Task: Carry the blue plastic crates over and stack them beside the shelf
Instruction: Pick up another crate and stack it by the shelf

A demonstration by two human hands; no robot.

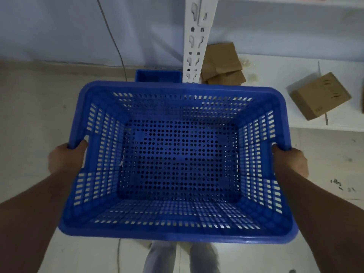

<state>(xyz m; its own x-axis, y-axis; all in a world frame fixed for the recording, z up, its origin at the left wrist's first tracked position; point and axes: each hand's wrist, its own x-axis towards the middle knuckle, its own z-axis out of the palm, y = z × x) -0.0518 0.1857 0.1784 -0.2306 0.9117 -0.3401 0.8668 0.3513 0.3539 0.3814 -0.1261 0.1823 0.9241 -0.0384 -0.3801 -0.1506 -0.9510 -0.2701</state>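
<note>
Blue crate (pixel 177 160) up off the floor (pixel 29 115), w/ you holding it at both side rims: left hand (pixel 66 159) and right hand (pixel 290 161) each in a closed grip on it. A 2nd crate (pixel 157 75) sits ahead, just left of the shelf post (pixel 195 42). Cardboard boxes (pixel 319 95) lie on the low shelf (pixel 275 79).

Bare floor (pixel 49 107) lies open left of the shelf post (pixel 194 46); a blue crate (pixel 157 75) sits beside it.

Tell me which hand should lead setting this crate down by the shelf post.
Probably the right hand: it holds the perforated blue crate on the side nearest the white shelf post. The left hand steadies the far side. The other blue crate sits ahead.
</note>
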